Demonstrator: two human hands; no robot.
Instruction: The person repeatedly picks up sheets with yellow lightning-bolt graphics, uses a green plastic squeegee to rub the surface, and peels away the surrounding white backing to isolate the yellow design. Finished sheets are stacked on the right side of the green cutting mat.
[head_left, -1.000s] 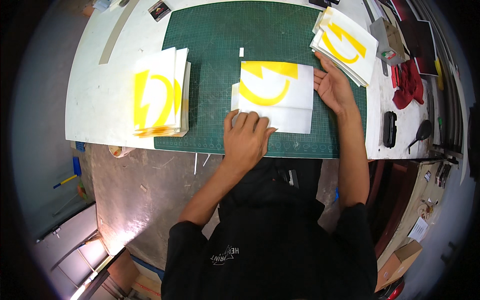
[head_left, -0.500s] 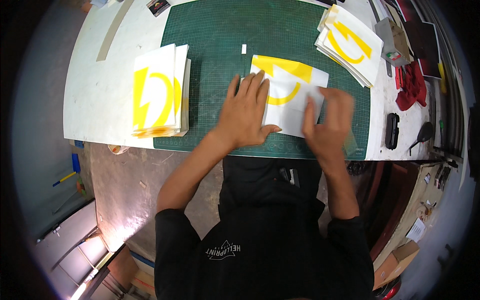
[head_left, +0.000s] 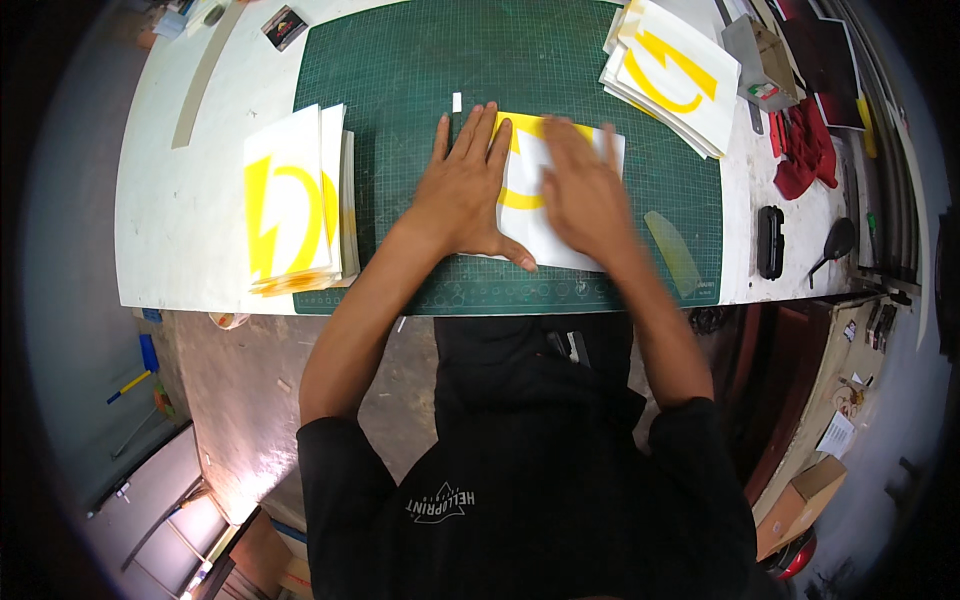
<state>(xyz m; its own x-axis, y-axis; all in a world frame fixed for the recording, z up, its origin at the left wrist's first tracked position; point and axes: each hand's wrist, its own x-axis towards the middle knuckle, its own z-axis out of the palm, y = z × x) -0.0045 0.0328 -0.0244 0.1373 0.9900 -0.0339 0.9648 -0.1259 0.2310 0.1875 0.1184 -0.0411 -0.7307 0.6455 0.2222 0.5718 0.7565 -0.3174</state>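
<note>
A white sheet with a yellow curved graphic (head_left: 530,215) lies flat on the green cutting mat (head_left: 400,90). My left hand (head_left: 468,185) presses flat on the sheet's left edge, fingers spread. My right hand (head_left: 585,195) lies flat on the sheet's middle and right side, slightly blurred. Most of the yellow graphic is hidden under both hands. Neither hand grips anything.
A stack of similar white and yellow sheets (head_left: 290,205) sits on the white table at the left. Another stack (head_left: 675,75) lies at the mat's far right corner. A translucent squeegee (head_left: 672,250), a black case (head_left: 770,240) and red cloth (head_left: 805,150) are at the right.
My right hand came back from the far right stack and now lies flat on the sheet. My left hand slid up from the sheet's near edge onto its left side.
</note>
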